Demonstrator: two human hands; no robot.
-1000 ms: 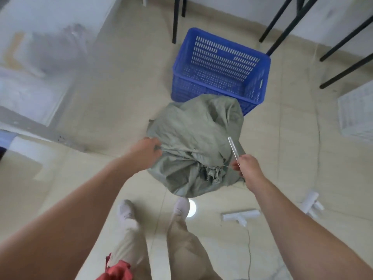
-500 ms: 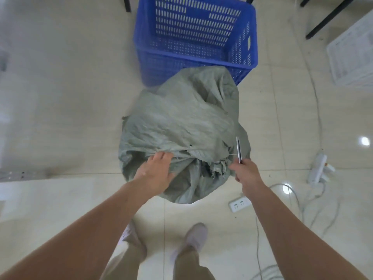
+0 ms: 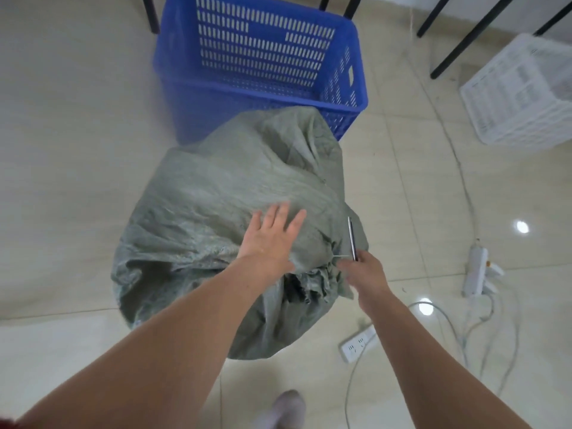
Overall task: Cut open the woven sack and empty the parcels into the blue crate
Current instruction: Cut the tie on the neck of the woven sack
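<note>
while right hand (image 3: 366, 274) grips blade (image 3: 352, 238), left hand (image 3: 272, 236) splayed

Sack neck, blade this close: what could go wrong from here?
The left hand is spread over the sack close to the blade in the right hand; a slip might nick it. The sack sits on the floor outside the blue crate, so a cut here may spill contents. The power strip beside it could snag feet.

You'll find nothing readable: no print on the woven sack (image 3: 201, 205) under your left hand (image 3: 272, 239), nor the blade (image 3: 352, 239) in your right hand (image 3: 366, 274).
</note>
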